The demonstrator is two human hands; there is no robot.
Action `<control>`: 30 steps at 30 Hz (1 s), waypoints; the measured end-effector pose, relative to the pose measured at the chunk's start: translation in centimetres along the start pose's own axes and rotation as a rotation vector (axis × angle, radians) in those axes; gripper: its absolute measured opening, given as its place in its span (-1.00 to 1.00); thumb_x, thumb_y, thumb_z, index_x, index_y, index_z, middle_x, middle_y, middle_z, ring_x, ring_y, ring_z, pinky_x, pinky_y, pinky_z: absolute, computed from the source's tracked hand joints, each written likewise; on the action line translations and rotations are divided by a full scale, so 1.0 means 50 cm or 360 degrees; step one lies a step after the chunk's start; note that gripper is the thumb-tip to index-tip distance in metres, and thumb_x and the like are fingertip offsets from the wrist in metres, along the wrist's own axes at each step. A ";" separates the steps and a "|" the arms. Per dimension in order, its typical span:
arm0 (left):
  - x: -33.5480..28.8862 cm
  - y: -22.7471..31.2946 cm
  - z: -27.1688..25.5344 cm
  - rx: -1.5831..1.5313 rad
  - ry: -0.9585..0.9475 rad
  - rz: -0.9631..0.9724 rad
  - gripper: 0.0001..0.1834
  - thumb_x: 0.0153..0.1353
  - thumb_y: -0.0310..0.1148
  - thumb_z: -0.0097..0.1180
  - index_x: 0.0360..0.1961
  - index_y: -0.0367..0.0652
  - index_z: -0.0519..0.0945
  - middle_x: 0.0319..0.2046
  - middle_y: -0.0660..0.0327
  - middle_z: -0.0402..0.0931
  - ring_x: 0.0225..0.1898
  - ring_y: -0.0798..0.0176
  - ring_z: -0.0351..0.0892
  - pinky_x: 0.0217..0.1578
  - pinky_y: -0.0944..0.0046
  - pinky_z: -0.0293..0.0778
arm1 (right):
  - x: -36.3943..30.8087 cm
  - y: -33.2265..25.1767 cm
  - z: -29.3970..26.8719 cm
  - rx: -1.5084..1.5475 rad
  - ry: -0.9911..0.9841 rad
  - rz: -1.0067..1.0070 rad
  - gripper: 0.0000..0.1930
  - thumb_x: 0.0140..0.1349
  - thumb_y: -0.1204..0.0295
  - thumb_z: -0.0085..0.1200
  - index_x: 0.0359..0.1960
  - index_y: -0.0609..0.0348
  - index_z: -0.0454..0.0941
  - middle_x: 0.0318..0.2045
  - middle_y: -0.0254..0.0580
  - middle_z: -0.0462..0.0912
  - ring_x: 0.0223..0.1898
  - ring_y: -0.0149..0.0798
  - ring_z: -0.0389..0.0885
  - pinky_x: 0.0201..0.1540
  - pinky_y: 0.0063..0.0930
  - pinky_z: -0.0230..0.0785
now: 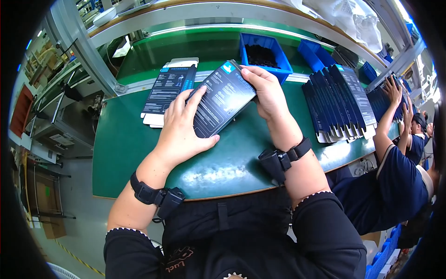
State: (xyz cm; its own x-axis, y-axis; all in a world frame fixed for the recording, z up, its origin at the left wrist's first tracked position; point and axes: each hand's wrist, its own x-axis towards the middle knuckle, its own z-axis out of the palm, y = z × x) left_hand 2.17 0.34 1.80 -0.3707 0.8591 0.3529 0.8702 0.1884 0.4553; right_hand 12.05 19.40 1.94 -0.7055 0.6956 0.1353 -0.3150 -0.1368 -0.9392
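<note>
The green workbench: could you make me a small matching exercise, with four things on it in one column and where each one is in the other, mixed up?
Things
1. Dark printed carton
2. Blue bin of small black parts
3. Pile of flat cartons
4. Row of dark cartons

Places
A. On the right part of the workbench
B. Under the left hand's fingers, with the right hand's thumb on it
C. On the left part of the workbench
D. Just beyond the right hand

Pairs: 1-B, 2-D, 3-C, 4-A
</note>
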 end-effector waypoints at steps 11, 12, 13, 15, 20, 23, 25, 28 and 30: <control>-0.008 -0.002 0.003 -0.0031 0.0123 0.0092 -0.04 -0.37 -0.24 0.36 0.20 -0.04 0.25 0.15 0.02 0.18 0.19 -0.05 0.16 0.22 0.04 0.02 | 0.017 0.012 -0.022 0.0131 0.0026 0.0334 -0.73 0.22 0.49 -0.02 -0.07 0.34 0.50 -0.24 -0.15 0.61 -0.30 -0.35 0.61 -0.24 -0.50 0.51; -0.008 -0.002 0.004 -0.0030 0.0123 0.0092 -0.04 -0.37 -0.24 0.36 0.20 -0.04 0.25 0.15 0.02 0.18 0.19 -0.05 0.16 0.22 0.04 0.02 | 0.014 0.007 -0.021 0.0132 0.0026 0.0334 -0.73 0.22 0.49 -0.02 -0.07 0.34 0.50 -0.24 -0.15 0.61 -0.30 -0.35 0.61 -0.24 -0.50 0.51; -0.008 -0.002 0.004 0.0003 0.0127 0.0099 -0.04 -0.36 -0.23 0.36 0.21 -0.04 0.25 0.15 0.02 0.18 0.19 -0.05 0.16 0.21 0.03 0.03 | 0.012 0.003 -0.020 0.0118 0.0000 0.0342 -0.72 0.22 0.49 -0.02 -0.05 0.32 0.50 -0.22 -0.16 0.61 -0.29 -0.36 0.61 -0.24 -0.49 0.51; -0.008 -0.002 0.006 0.0037 0.0128 0.0106 -0.03 -0.36 -0.22 0.36 0.21 -0.04 0.25 0.15 0.01 0.18 0.19 -0.05 0.16 0.21 0.03 0.03 | 0.010 -0.001 -0.022 0.0106 -0.0026 0.0352 -0.70 0.21 0.50 -0.02 -0.02 0.30 0.49 -0.20 -0.18 0.60 -0.28 -0.37 0.60 -0.24 -0.49 0.51; -0.008 -0.009 0.013 0.0071 0.0093 0.0108 -0.01 -0.35 -0.21 0.36 0.23 -0.06 0.24 0.17 0.00 0.14 0.18 -0.09 0.15 0.20 0.02 0.05 | 0.001 -0.015 -0.014 -0.0151 -0.0054 0.0334 -0.71 0.22 0.47 -0.03 -0.02 0.18 0.52 -0.22 -0.27 0.60 -0.28 -0.44 0.56 -0.28 -0.53 0.45; -0.011 -0.011 0.015 0.0095 0.0054 0.0105 -0.01 -0.33 -0.20 0.37 0.24 -0.06 0.23 0.19 -0.02 0.10 0.18 -0.12 0.14 0.19 0.02 0.08 | -0.003 -0.018 -0.009 -0.0242 -0.0104 0.0295 -0.70 0.23 0.45 -0.04 -0.01 0.15 0.52 -0.22 -0.30 0.60 -0.30 -0.48 0.54 -0.26 -0.55 0.42; -0.015 -0.007 0.018 0.0075 0.0044 0.0089 -0.01 -0.32 -0.19 0.37 0.25 -0.07 0.22 0.19 -0.04 0.09 0.18 -0.13 0.14 0.19 0.02 0.09 | -0.006 -0.023 -0.007 -0.0258 -0.0141 0.0296 -0.69 0.24 0.40 -0.03 0.00 0.13 0.52 -0.21 -0.32 0.59 -0.28 -0.48 0.54 -0.23 -0.54 0.42; -0.017 -0.006 0.024 0.0069 0.0054 0.0077 0.00 -0.30 -0.18 0.37 0.26 -0.08 0.20 0.21 -0.06 0.06 0.19 -0.14 0.12 0.19 0.02 0.10 | -0.009 -0.032 -0.002 -0.0301 -0.0201 0.0345 -0.65 0.25 0.28 -0.02 0.03 0.09 0.50 -0.17 -0.34 0.58 -0.23 -0.48 0.52 -0.18 -0.51 0.41; -0.018 -0.009 0.027 0.0085 0.0074 0.0078 0.00 -0.29 -0.18 0.37 0.27 -0.08 0.19 0.22 -0.07 0.05 0.19 -0.15 0.12 0.19 0.02 0.10 | -0.010 -0.039 0.002 -0.0326 -0.0226 0.0393 -0.62 0.25 0.21 -0.02 0.05 0.06 0.49 -0.14 -0.35 0.57 -0.19 -0.47 0.52 -0.15 -0.48 0.41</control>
State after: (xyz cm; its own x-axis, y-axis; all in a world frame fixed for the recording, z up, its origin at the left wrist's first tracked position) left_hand 2.57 0.11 0.17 -0.3405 0.8453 0.4118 0.9033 0.1724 0.3929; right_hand 12.94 19.25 3.73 -0.8302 0.5524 -0.0747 -0.0003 -0.1345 -0.9909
